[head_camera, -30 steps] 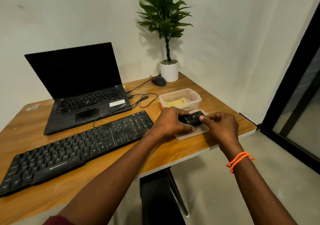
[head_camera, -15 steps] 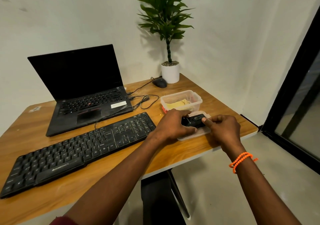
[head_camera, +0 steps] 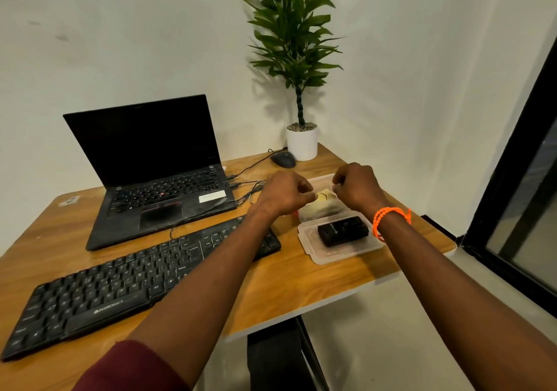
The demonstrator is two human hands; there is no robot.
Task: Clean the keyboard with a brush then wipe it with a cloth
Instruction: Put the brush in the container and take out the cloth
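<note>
A long black keyboard (head_camera: 120, 294) lies at an angle across the front left of the wooden table (head_camera: 301, 285). To its right stands a clear plastic box (head_camera: 316, 213) with a yellow cloth (head_camera: 325, 195) inside. My left hand (head_camera: 281, 193) and my right hand (head_camera: 358, 187) hover over the box, fingers curled, each pinching an end of the cloth. Just in front of the box, a small black brush device (head_camera: 342, 230) rests on the clear lid (head_camera: 346, 250), untouched.
An open black laptop (head_camera: 156, 179) sits behind the keyboard, with cables (head_camera: 250, 192) running to its right side. A black mouse (head_camera: 283, 159) and a potted plant (head_camera: 302, 142) stand at the far corner. The table edge runs close to the lid.
Both hands let go of the black device, which now lies on the lid, and moved back to the box and the yellow cloth.
</note>
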